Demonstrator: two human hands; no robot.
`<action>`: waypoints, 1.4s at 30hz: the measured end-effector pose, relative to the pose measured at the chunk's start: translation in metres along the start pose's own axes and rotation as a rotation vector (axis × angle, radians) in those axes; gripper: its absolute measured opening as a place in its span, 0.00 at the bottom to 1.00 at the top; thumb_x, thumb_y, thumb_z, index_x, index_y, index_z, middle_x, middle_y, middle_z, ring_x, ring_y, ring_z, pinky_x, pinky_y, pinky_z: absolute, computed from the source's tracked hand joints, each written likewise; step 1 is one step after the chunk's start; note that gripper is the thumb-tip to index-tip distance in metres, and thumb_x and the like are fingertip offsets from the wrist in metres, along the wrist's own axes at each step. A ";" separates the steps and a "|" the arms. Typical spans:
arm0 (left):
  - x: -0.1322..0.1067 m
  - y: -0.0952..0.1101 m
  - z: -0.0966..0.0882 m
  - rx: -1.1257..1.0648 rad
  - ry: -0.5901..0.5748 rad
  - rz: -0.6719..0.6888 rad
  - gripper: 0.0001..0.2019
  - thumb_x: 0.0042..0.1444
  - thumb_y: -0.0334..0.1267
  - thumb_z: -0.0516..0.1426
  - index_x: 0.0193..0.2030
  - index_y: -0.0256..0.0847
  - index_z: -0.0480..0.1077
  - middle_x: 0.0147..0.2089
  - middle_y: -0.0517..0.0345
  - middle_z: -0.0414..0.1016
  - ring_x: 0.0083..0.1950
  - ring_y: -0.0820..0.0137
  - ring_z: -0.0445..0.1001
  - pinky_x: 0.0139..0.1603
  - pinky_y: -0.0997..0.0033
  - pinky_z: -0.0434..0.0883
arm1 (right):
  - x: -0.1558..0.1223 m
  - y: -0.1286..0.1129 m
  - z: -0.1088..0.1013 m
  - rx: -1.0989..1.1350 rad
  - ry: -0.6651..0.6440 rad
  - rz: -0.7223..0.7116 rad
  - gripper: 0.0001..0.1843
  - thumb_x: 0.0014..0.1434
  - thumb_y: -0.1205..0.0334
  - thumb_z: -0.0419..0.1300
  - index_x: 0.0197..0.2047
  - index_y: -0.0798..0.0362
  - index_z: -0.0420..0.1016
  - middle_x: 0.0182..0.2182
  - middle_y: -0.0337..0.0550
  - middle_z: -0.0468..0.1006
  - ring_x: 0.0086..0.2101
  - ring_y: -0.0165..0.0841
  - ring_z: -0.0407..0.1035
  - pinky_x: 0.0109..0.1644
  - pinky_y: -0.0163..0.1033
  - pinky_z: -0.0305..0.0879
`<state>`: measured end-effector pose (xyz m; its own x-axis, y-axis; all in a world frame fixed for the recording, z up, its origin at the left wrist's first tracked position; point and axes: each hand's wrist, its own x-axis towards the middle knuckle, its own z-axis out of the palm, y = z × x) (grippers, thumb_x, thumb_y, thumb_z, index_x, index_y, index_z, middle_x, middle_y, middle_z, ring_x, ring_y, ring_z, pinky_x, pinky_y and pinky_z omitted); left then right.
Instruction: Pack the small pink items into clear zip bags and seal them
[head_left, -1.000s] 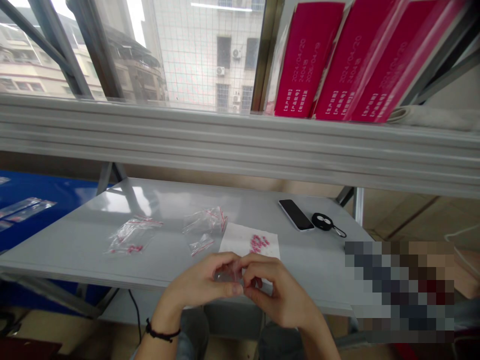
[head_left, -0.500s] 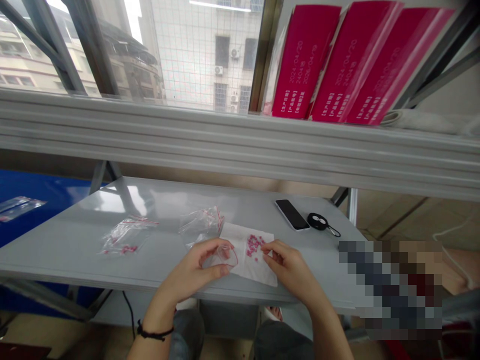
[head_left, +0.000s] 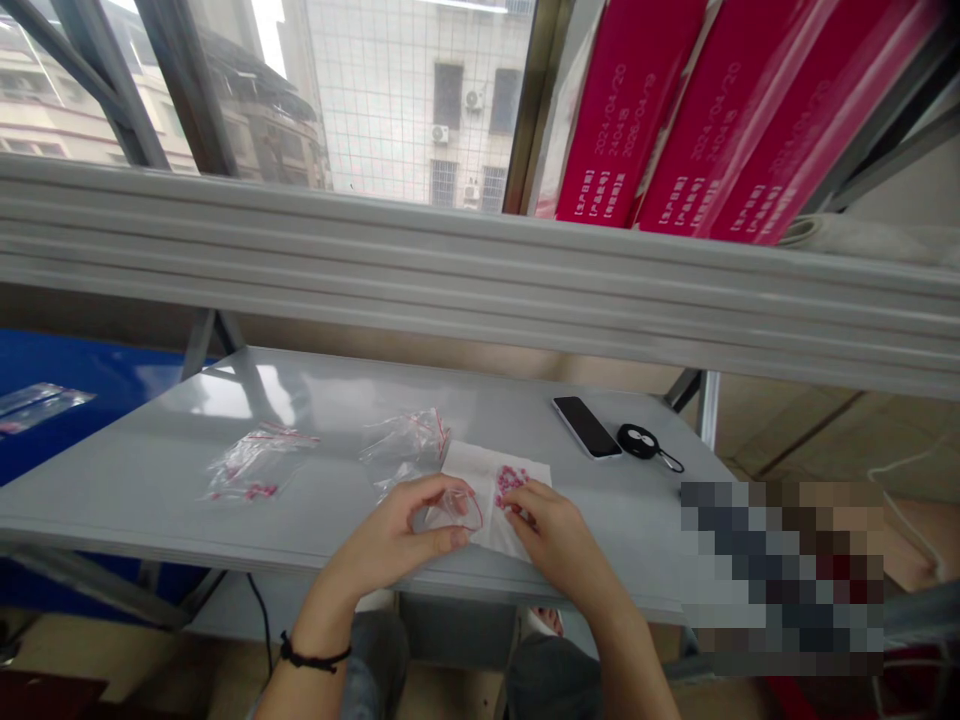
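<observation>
- Left hand [head_left: 390,535]: curled narrow, holding small clear plastic bag [head_left: 454,510] above bench [head_left: 135,480] near front edge.
- Right hand [head_left: 559,545]: fingers narrowed at pink beads [head_left: 514,487] on white tissue [head_left: 469,465]; any grip cannot be told.

**A grey counter [head_left: 142,480], laid out**

A white paper sheet [head_left: 466,468] has been placed near the front edge, and small pink pieces [head_left: 512,490] are heaped on it. Clear plastic bags [head_left: 259,465] are laid to its left, some pink pieces inside — a smartphone [head_left: 586,427] and a round black case [head_left: 639,441] are set further back, to the right.
</observation>
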<state>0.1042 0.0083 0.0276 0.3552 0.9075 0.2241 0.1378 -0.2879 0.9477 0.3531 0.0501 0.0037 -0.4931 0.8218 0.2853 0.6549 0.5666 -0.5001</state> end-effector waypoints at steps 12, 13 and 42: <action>-0.001 -0.001 -0.002 0.009 0.014 0.022 0.12 0.58 0.43 0.66 0.47 0.43 0.76 0.45 0.57 0.77 0.50 0.63 0.73 0.55 0.65 0.66 | -0.002 -0.003 -0.006 0.034 0.008 -0.011 0.10 0.64 0.73 0.58 0.35 0.50 0.76 0.36 0.42 0.79 0.40 0.38 0.73 0.45 0.40 0.67; -0.001 -0.001 -0.002 0.009 0.018 0.023 0.12 0.58 0.43 0.66 0.47 0.43 0.76 0.45 0.57 0.77 0.50 0.63 0.73 0.55 0.65 0.66 | -0.002 -0.003 -0.006 0.043 0.016 -0.008 0.10 0.63 0.74 0.58 0.37 0.50 0.77 0.37 0.42 0.79 0.40 0.38 0.73 0.45 0.40 0.67; 0.000 0.001 -0.001 0.036 0.030 -0.013 0.14 0.58 0.43 0.65 0.48 0.42 0.76 0.46 0.55 0.78 0.49 0.63 0.74 0.55 0.62 0.68 | -0.001 0.000 -0.005 0.047 -0.024 -0.035 0.14 0.63 0.74 0.56 0.39 0.50 0.81 0.37 0.44 0.79 0.39 0.37 0.73 0.45 0.41 0.69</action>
<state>0.1035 0.0084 0.0292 0.3253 0.9198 0.2193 0.1752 -0.2865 0.9419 0.3569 0.0496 0.0073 -0.5294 0.7993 0.2843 0.6092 0.5914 -0.5283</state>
